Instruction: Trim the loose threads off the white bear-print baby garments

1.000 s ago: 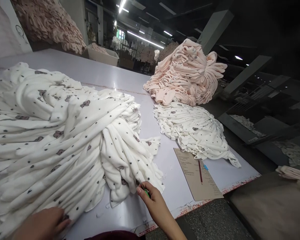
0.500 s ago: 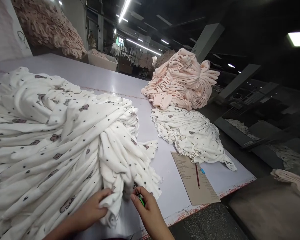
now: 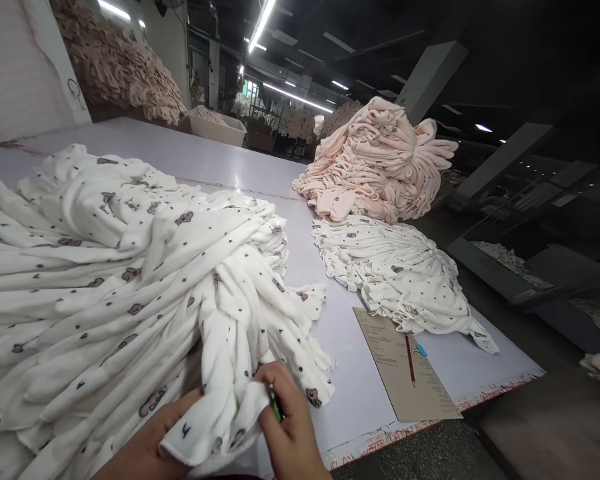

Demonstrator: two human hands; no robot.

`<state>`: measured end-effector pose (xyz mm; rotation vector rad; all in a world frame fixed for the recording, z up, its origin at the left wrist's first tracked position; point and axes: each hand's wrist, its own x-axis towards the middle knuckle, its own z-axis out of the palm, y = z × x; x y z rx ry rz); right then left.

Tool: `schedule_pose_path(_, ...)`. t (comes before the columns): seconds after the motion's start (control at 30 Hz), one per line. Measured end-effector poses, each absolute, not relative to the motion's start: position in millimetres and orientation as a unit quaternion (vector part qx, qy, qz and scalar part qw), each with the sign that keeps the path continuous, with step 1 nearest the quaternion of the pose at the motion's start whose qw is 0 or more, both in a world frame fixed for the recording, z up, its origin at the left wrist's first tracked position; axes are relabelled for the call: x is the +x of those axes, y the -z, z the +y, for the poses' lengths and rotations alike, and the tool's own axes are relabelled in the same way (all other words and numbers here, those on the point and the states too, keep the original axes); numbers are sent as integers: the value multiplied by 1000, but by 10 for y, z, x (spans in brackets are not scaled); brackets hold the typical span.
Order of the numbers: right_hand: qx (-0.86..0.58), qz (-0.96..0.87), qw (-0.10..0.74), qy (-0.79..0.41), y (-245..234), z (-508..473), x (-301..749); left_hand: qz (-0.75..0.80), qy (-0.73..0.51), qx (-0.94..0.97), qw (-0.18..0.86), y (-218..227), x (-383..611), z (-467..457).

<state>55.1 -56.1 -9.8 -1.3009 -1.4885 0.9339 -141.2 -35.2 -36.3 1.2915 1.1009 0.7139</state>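
While the spotted cloth [image 3: 223,373] is bunched at bottom centre over the left hand [image 3: 155,440], whose grip cannot be told, the green tool [image 3: 276,404], clasped in the right hand [image 3: 291,428], should be angled off the fabric.

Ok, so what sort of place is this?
Most likely a garment or textile workshop: white printed cloth and pink cloth lie heaped on a big worktable, with a strip light overhead.
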Motion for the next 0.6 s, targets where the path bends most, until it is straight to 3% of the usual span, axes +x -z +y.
schedule_pose_path(0.07,-553,-554,466,-413,116,-549,601,478,-288,632,538,352,-1513,-324)
schedule_pose_path(0.23,-558,-496,486,-454,176,-538,588,444,-352,783,255,341,-1516,-390)
schedule_pose_path(0.33,-528,-415,523,-525,198,-491,572,392,-350,764,374,210,-1345,-349)
schedule_pose_path(0.47,-528,-281,508,-620,285,-416,658,483,-309,503,646,115,-1236,-171)
schedule_pose_path(0.6,-582,-322,467,-583,357,-436,688,469,-307,404,722,138,-1220,-84)
